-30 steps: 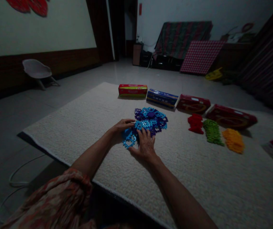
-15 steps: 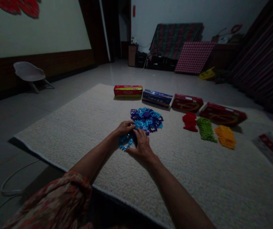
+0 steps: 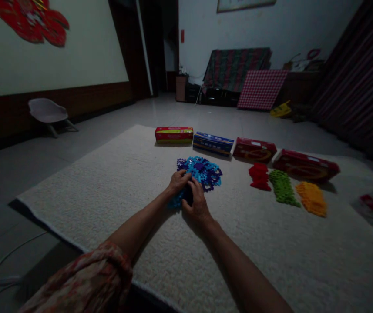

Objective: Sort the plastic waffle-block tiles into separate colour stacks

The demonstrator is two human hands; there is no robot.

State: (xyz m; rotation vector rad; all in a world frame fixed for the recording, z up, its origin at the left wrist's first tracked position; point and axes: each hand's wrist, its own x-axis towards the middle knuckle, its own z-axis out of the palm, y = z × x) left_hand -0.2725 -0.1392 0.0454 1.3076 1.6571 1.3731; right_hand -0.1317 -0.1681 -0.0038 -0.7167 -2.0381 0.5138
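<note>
Along the rug's (image 3: 114, 187) far edge lie four boxes (image 3: 213, 143) and four brick piles. Left hand (image 3: 178, 182) and right hand (image 3: 196, 201) grip blue bricks (image 3: 202, 170).

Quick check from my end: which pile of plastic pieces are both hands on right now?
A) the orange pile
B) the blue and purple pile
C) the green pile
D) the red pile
B: the left hand and right hand rest on the near edge of the blue and purple pile, while the other piles lie apart to the right.
</note>
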